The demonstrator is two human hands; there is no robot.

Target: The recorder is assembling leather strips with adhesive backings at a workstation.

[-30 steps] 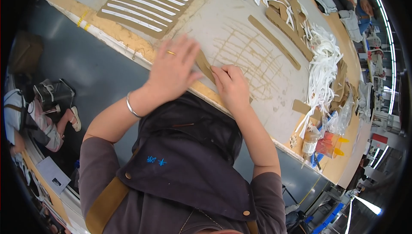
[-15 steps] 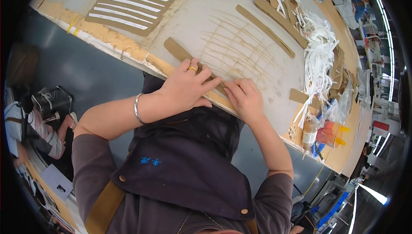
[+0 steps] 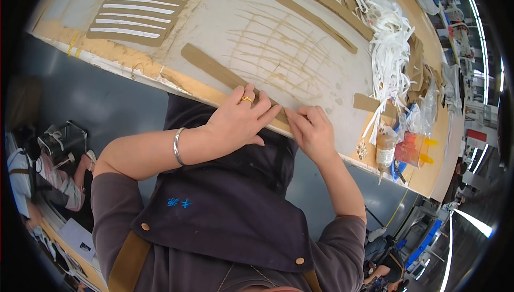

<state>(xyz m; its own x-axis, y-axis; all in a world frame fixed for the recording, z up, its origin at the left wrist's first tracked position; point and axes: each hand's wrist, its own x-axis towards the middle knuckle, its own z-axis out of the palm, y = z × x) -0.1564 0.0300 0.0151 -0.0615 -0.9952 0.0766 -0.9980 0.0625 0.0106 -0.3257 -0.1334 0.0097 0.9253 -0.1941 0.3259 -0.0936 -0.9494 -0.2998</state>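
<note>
At nine o'clock of the board, a brown slotted sheet (image 3: 142, 10) lies flat. The left hand (image 3: 238, 120), wrist bent with a silver bangle, presses flat with fingers together on the near end of a long brown strip (image 3: 214, 69), which runs along the worktable's (image 3: 300, 40) front edge. Touching it at three o'clock, the right hand (image 3: 310, 128) curls its fingertips, pinching the strip's end. Further right, a heap of white strips (image 3: 393, 45) sits at one o'clock, above a small brown bottle (image 3: 384, 150) and a red-orange packet (image 3: 411, 147).
</note>
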